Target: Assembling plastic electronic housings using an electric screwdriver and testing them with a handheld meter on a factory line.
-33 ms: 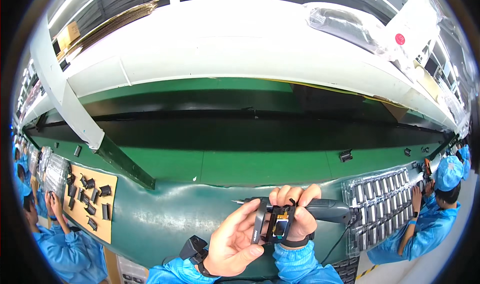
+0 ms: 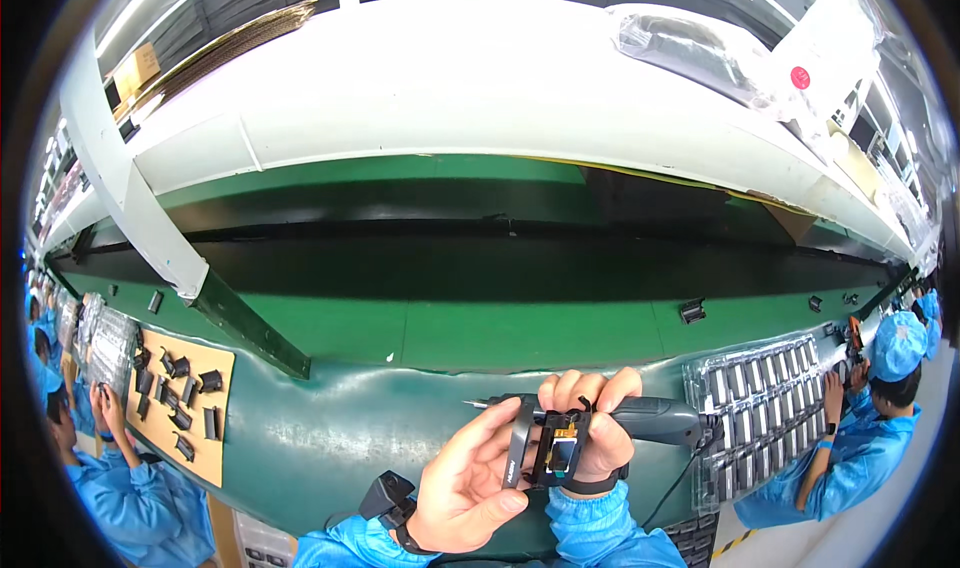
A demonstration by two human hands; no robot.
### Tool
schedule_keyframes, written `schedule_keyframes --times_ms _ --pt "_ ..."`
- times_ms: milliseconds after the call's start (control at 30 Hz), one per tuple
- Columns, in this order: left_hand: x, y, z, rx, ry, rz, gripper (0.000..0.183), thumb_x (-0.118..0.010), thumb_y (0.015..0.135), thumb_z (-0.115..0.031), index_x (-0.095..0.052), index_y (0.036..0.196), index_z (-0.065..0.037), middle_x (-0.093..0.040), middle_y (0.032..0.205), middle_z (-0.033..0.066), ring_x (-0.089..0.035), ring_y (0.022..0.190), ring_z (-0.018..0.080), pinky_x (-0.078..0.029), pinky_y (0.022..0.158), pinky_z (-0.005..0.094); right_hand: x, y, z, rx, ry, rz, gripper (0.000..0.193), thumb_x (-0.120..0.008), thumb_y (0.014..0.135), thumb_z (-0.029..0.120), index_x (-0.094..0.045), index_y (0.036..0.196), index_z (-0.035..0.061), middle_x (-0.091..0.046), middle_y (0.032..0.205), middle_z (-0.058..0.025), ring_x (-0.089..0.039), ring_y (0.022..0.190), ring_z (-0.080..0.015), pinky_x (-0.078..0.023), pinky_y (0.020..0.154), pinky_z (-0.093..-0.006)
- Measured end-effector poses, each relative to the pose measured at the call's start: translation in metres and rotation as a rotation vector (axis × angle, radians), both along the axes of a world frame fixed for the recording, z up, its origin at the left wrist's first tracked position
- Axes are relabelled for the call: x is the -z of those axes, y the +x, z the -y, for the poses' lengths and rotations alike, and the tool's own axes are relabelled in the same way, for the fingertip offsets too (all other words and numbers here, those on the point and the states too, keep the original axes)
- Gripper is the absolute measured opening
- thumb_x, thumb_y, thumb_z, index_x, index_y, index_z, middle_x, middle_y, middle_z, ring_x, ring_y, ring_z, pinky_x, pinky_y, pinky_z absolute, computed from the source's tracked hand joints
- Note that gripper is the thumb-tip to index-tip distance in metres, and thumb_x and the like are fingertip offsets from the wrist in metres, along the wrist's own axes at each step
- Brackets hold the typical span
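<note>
My left hand point(image 2: 465, 488) has its thumb and fingers on a thin black cover plate point(image 2: 518, 443), held upright on edge. Right beside it, my right hand point(image 2: 600, 448) grips a small black device housing point(image 2: 557, 453), its open inside showing a dark display-like square and copper-coloured flex parts. Thumb and fingers close round the housing's right and upper sides. Behind the hands lies a dark grey electric screwdriver point(image 2: 660, 421), its bit pointing left; my right hand covers its middle, so whether they touch I cannot tell.
A clear blister tray point(image 2: 760, 418) of black-and-white parts stands right, beside a co-worker in blue point(image 2: 850, 458). At left, several black parts lie on a tan board point(image 2: 210, 448) near another co-worker point(image 2: 140, 508). A post point(image 2: 250, 323) and white shelf point(image 2: 450, 98) stand beyond.
</note>
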State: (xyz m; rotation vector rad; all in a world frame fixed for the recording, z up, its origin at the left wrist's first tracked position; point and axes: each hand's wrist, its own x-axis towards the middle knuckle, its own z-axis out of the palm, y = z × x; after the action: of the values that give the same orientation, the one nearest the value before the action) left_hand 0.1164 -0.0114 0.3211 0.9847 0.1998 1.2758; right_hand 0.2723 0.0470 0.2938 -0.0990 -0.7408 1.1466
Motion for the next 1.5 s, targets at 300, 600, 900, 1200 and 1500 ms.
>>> schedule_keyframes --times_ms 300,600,900,1200,1500 --pt "0.001 0.000 -0.001 0.017 0.006 0.012 0.091 -0.075 0.099 -0.009 -0.013 0.165 0.003 -0.042 0.158 0.0278 -0.052 0.142 0.0356 -0.046 0.114 0.0424 -0.002 -0.001 0.001 -0.019 -0.021 -0.010 0.027 -0.075 0.084 0.011 -0.051 0.095 0.0114 -0.062 0.080 -0.0097 -0.056 0.078 -0.0248 -0.047 0.082 -0.0492" --pt "0.003 0.009 -0.007 0.005 0.048 -0.004 0.097 -0.079 0.093 -0.001 -0.014 0.165 0.002 -0.042 0.157 0.0274 -0.056 0.139 0.0338 -0.048 0.111 0.0408 -0.008 0.006 0.001 -0.005 -0.017 -0.012 0.027 -0.076 0.085 0.010 -0.051 0.095 0.0107 -0.060 0.079 -0.0097 -0.056 0.078 -0.0247 -0.047 0.082 -0.0495" --pt "0.007 0.022 -0.015 -0.188 0.176 -0.267 0.103 -0.085 0.085 0.003 -0.020 0.165 0.000 -0.045 0.154 0.0286 -0.062 0.129 0.0318 -0.058 0.101 0.0420 -0.018 0.013 0.006 0.153 -0.027 0.172 0.030 -0.077 0.085 0.012 -0.049 0.095 0.0123 -0.059 0.078 -0.0077 -0.054 0.072 -0.0219 -0.049 0.074 -0.0467" --pt "0.013 0.025 -0.014 -0.624 0.363 -0.554 0.093 -0.098 0.071 -0.015 -0.050 0.149 0.007 -0.064 0.130 0.0247 -0.072 0.105 0.0250 -0.066 0.079 0.0360 -0.012 0.012 0.010 0.147 0.019 0.170 0.026 -0.076 0.086 0.001 -0.053 0.098 0.0077 -0.063 0.082 -0.0110 -0.060 0.080 -0.0253 -0.052 0.087 -0.0529" --pt "0.009 0.004 -0.012 -0.648 0.474 -0.759 0.111 -0.098 0.070 -0.014 -0.035 0.161 -0.004 -0.067 0.125 0.0265 -0.076 0.097 0.0267 -0.066 0.074 0.0388 -0.007 -0.007 0.011 0.230 -0.019 0.134 0.029 -0.076 0.086 0.003 -0.052 0.100 0.0081 -0.061 0.083 -0.0101 -0.061 0.082 -0.0274 -0.052 0.086 -0.0530"
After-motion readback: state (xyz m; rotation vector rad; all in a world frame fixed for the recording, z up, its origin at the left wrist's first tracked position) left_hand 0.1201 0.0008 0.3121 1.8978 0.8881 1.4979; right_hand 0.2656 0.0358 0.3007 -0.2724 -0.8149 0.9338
